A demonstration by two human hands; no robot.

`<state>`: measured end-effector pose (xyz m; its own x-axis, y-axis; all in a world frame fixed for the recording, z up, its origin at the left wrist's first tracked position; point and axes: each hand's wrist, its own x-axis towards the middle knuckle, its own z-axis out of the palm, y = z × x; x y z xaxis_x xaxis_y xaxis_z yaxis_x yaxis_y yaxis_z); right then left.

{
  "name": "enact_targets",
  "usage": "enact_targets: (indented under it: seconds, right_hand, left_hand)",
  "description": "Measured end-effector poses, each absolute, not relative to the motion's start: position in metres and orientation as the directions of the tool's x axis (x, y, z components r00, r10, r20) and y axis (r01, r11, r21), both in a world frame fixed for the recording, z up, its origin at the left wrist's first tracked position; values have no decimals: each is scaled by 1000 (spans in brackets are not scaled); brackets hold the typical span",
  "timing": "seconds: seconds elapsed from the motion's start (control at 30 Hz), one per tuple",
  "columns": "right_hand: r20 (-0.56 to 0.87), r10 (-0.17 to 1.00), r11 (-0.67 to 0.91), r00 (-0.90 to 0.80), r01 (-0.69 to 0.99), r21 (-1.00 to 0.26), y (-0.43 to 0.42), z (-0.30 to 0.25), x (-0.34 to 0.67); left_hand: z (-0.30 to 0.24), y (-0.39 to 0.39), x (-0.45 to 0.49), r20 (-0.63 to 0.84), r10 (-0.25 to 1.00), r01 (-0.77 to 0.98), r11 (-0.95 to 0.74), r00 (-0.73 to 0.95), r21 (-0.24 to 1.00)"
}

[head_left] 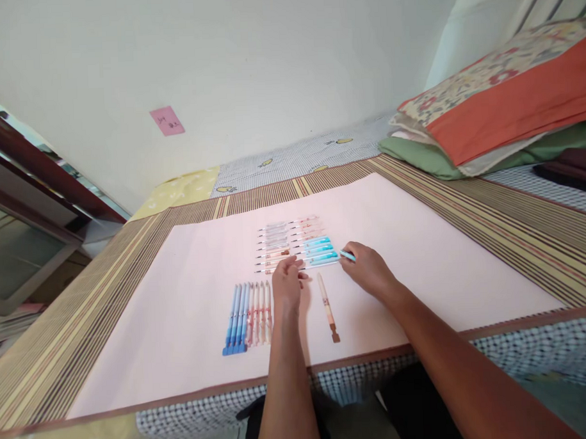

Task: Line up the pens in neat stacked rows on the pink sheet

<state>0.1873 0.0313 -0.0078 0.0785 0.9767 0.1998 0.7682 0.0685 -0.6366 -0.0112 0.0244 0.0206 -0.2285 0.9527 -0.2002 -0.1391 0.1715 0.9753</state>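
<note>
My right hand is closed on a small light-blue pen part, at the right end of a row of pens with turquoise barrels. My left hand hovers over or rests by the lower left rows, its fingers bent but apart; I see nothing held in it. Thin refill-like tips point left from the brown-and-white pens and the turquoise ones. Between my forearms lies a single cream pen with a brown end. Left of my left wrist, blue pens and pink-white pens stand side by side in a row.
A pale pink sheet covers a striped mat on the bed. Folded bedding with an orange band is stacked at the right. A pink note is stuck on the white wall behind.
</note>
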Motion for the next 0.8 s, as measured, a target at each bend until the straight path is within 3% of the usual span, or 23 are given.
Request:
enact_targets:
  seconds: [0.27, 0.63, 0.8]
  right_hand:
    - [218, 973, 187, -77, 814, -549, 32, -11, 180]
    - [248, 968, 155, -47, 886, -437, 34, -16, 175]
    - [266, 963, 171, -44, 864, -473, 31, -12, 176]
  left_hand:
    - [27, 23, -37, -141, 950, -117, 112, -278, 987]
    - [27, 23, -34, -162, 955, -143, 129, -251, 981]
    - [27, 23, -35, -163, 956, -139, 132, -242, 981]
